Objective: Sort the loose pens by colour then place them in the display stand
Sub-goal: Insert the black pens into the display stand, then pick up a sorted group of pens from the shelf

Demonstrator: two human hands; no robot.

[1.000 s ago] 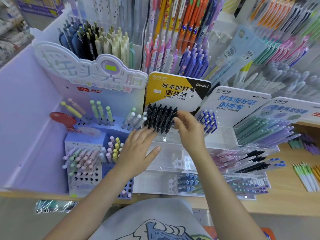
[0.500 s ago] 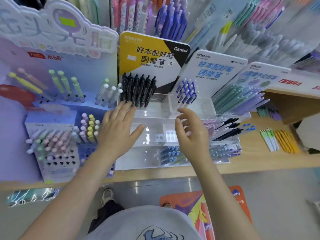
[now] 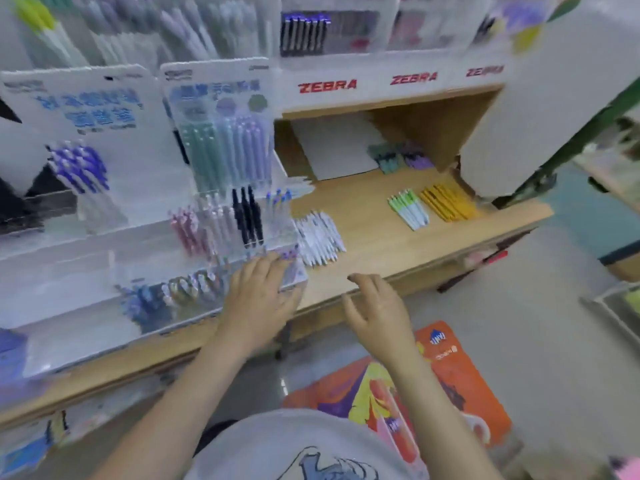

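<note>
The view is blurred by motion. A clear acrylic display stand (image 3: 86, 237) holds pink, black and blue pens in tiers. My left hand (image 3: 261, 292) lies with straight fingers on the stand's lower right corner. My right hand (image 3: 375, 306) hovers open over the front edge of the wooden shelf (image 3: 374, 244), holding nothing. Loose pens lie on the shelf in groups: white ones (image 3: 320, 239) right beside the stand, green-and-white ones (image 3: 408, 209) and yellow ones (image 3: 448, 202) farther right. Teal and purple pens (image 3: 398, 157) lie at the back.
A white ZEBRA header (image 3: 381, 81) spans above the shelf recess. A white sheet (image 3: 332, 147) leans at the recess back. A white pillar (image 3: 554, 98) stands at the right. An orange mat (image 3: 450, 382) lies on the floor below.
My view swung to the right, from the black pens to the shelf with loose pens. Both hands moved right and down; the right hand left the stand and now hangs over the shelf edge.
</note>
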